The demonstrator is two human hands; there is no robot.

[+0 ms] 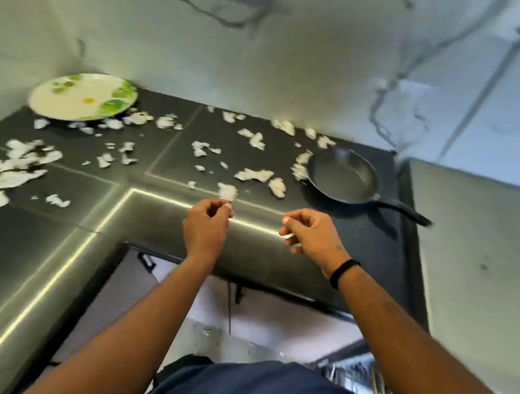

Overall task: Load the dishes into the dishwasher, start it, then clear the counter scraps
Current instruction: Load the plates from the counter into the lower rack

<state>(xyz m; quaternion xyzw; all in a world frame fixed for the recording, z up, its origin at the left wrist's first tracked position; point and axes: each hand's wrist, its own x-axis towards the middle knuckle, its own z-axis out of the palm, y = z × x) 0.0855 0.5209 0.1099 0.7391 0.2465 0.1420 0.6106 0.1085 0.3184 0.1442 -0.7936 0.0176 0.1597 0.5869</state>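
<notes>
Counter [61, 241]: scrap [228, 191] at left hand [207, 224]

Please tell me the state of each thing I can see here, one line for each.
Round white plate with green leaf print: lying flat on the counter, empty.
Black frying pan: upright, empty.
White torn scraps: scattered on the dark tiled counter.
Left hand: pinching a scrap.
Right hand: holding a scrap.

White torn scraps [254, 174] strewn across dark counter [153, 138], floral plate [82, 96] in corner, black pan [343, 176] at right
</notes>
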